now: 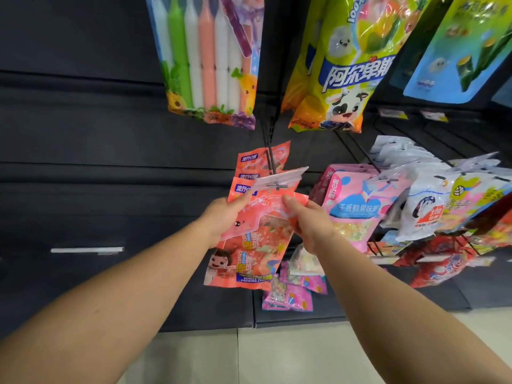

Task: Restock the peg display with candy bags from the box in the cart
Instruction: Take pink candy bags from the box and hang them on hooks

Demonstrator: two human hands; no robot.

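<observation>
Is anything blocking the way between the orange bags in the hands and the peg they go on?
Yes. The peg already carries orange bags, and a clear price tag hangs across its front end. Both hands, left hand and right hand, hold the orange candy bags just below that tag.

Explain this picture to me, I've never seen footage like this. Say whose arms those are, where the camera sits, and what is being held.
There is one picture, from a camera worn on a person's head, looking forward and down. No machine: the arms are the person's own. The left hand and the right hand both grip a coral-red candy bag in front of a dark peg display. More coral bags hang behind it on a peg. Pink bags hang to the right, yellow ones above. No cart or box shows.
</observation>
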